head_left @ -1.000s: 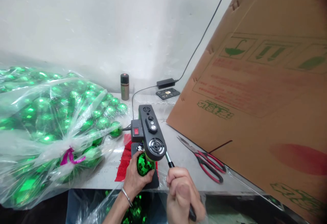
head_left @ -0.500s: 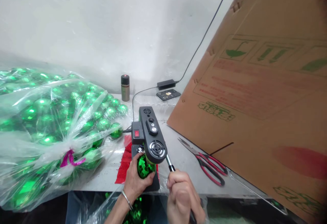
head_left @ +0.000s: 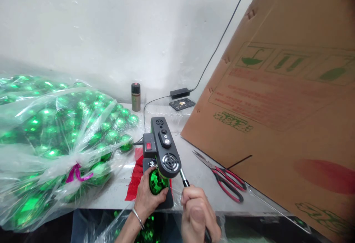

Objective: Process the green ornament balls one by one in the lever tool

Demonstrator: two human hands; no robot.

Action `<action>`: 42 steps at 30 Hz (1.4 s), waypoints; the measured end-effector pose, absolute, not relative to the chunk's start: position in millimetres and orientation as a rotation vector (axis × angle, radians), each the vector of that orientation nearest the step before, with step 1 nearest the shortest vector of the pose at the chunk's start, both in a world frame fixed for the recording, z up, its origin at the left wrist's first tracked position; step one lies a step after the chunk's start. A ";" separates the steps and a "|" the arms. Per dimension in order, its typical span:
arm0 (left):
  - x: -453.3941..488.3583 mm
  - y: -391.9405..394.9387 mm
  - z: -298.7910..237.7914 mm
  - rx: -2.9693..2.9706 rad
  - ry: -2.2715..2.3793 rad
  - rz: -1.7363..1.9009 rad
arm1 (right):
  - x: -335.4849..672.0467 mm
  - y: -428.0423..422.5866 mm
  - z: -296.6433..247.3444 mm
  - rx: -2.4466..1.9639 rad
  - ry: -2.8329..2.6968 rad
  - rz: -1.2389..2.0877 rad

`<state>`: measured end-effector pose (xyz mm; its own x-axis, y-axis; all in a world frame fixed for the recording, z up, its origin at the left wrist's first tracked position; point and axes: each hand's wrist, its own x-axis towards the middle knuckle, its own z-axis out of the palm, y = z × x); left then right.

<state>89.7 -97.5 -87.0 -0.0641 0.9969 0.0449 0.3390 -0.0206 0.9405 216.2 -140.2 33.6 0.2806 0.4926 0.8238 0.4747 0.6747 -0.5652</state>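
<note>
While my left grip (head_left: 147,195) is clamped on the green ball (head_left: 157,184), lower centre of frame, and my right grip (head_left: 197,211) round the black handle (head_left: 186,183), I assess the ball as light, slippery and fragile, best cupped at its sides.

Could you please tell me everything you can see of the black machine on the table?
The black machine stands on the table over red cloth. Its long, round-ended, plastic-looking top carries two round grilles and a raised button panel; a side box holds a red switch. The right hand grips the black handle of its metal lever. Below the front end, the left hand holds a faceted green ball; whether the ball touches the machine is hidden.
</note>
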 end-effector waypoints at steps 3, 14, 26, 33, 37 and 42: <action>89.6 -97.3 -87.0 1.449 1.492 1.111 | 216.9 -139.0 33.0 -0.889 -1.352 0.004; 89.6 -96.4 -91.7 1.473 1.489 1.119 | 215.4 -140.1 28.9 -0.869 -1.316 0.028; 90.1 -94.1 -85.5 1.459 1.505 1.094 | 210.5 -141.2 5.9 -0.879 -1.298 -0.015; 89.4 -94.3 -86.8 1.465 1.490 1.108 | 213.7 -138.0 -10.8 -0.859 -1.348 -0.126; 88.4 -89.4 -82.7 1.479 1.479 1.110 | 211.7 -134.1 39.0 -0.843 -1.259 0.043; 76.7 -105.3 -91.3 1.513 1.405 1.113 | 206.9 -129.3 93.3 -0.887 -1.228 0.100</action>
<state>76.7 -105.3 -91.3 0.0078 0.9957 0.0922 0.3181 -0.0899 0.9438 206.9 -129.3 93.3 0.3761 0.5135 0.7713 0.3824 0.6722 -0.6340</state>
